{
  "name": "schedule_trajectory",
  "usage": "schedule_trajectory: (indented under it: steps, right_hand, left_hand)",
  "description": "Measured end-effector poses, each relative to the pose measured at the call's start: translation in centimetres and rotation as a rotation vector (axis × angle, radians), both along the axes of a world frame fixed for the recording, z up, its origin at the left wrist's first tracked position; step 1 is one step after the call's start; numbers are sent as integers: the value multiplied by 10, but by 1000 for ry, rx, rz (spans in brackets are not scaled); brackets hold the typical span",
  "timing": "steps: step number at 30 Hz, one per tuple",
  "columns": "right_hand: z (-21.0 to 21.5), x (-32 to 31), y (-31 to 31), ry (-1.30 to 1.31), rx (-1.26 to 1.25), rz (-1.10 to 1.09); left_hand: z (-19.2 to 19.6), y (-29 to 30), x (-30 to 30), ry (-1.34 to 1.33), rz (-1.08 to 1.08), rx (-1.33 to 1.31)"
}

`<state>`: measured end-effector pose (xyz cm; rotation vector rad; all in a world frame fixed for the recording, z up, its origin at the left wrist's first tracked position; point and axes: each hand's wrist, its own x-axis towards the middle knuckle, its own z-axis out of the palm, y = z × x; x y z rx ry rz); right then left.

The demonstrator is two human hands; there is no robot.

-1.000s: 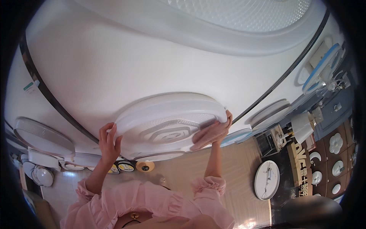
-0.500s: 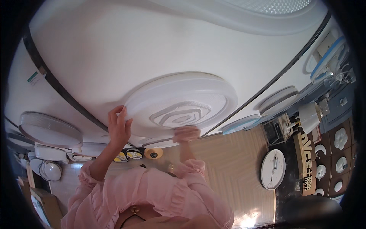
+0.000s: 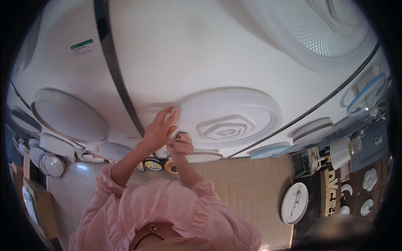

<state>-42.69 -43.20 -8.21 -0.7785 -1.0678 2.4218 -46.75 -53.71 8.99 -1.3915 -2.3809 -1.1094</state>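
Observation:
A round white ceiling lamp (image 3: 274, 111) with a clear textured centre of nested angular rings is mounted on the white panel before me. My left hand (image 3: 159, 130) is at its left edge, fingers extended and apart, the tips against the rim. Just below and to the right, close to the left thumb, my right hand (image 3: 181, 144) has its fingers curled together. Something small and pale shows between the two hands, too little of it visible to name.
Another large white lamp (image 3: 293, 52) is at the upper right of the panel (image 3: 180, 54). Dark strips (image 3: 115, 62) divide the panels. More round lamps (image 3: 69, 115) hang at left. A round clock-like disc (image 3: 295, 203) stands at right above the wooden floor (image 3: 238, 180).
My right hand has moved left from below the lamp's centre to beside my left hand, its fingers now curled. My left hand stays at the rim. The view has shifted leftward.

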Motion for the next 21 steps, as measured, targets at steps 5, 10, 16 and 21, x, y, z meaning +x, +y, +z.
schedule_trajectory:
  steps: [5, 10, 16, 21]
  right_hand:
    - [42, -9, -15, 37, 98, -58]
    - [109, 15, 1, 118, 330, -301]
    - [233, 81, 63, 165, 903, -834]
    - [254, 95, 173, -41, 1460, -952]
  left_hand:
    - [-11, -42, -14, 34, 127, 131]
    - [-35, -73, -10, 33, 161, 187]
    - [-84, -109, -2, -147, 190, 240]
    - [-108, -137, 2, -267, 211, 292]
